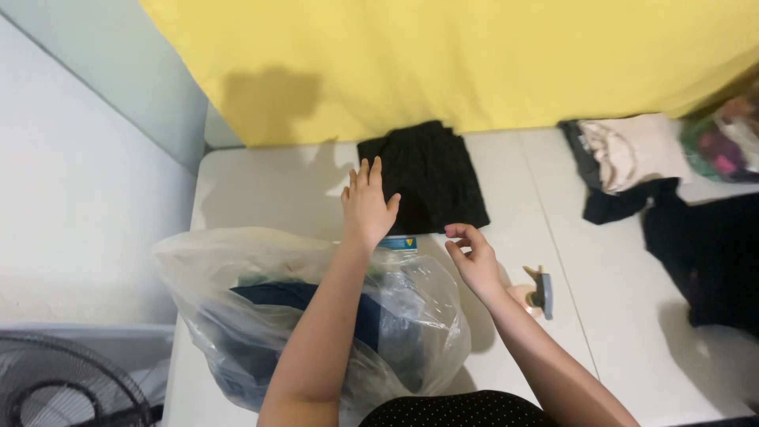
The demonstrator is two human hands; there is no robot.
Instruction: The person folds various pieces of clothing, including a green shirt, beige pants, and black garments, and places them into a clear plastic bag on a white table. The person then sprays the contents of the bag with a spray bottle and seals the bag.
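Observation:
A folded black garment (pixel 433 178) lies on the white table (pixel 269 190) near the yellow cloth. My left hand (pixel 366 207) rests flat, fingers spread, on the garment's left edge. My right hand (pixel 473 257) hovers just below the garment's lower right corner, fingers loosely curled, holding nothing. A clear plastic bag (pixel 237 316) with dark blue clothes inside sits under my left forearm at the table's near left.
A yellow cloth (pixel 474 55) hangs along the back. A small spray bottle (pixel 540 291) stands beside my right wrist. More clothes (pixel 632 154) and a dark garment (pixel 704 253) lie at the right. A fan (pixel 63 387) stands at the lower left.

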